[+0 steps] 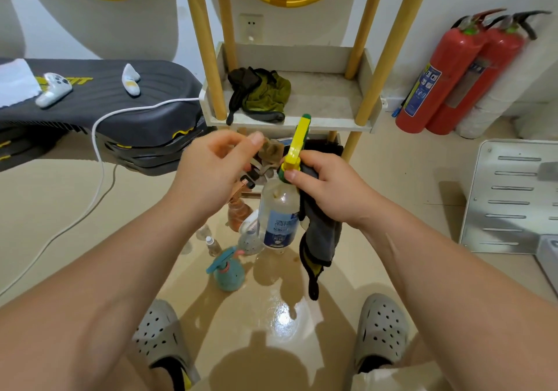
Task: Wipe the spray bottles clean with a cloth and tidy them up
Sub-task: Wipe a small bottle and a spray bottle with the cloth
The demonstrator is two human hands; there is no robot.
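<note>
Your right grip [326, 188] clasps the spray bottle [279, 212] by its neck above the floor [90, 209], so work the cloth [271, 149] pinched in your left grip [211, 167] round the yellow trigger head [297, 140].

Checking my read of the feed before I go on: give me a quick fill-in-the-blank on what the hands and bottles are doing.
1. The right hand grips the clear spray bottle by its neck, under the ____ trigger head.
2. A grey cloth hangs from the ____ hand.
3. The teal spray bottle stands on the ____.
4. The brown cloth is pinched by the ____ hand.

Missing words: yellow; right; floor; left.
</note>
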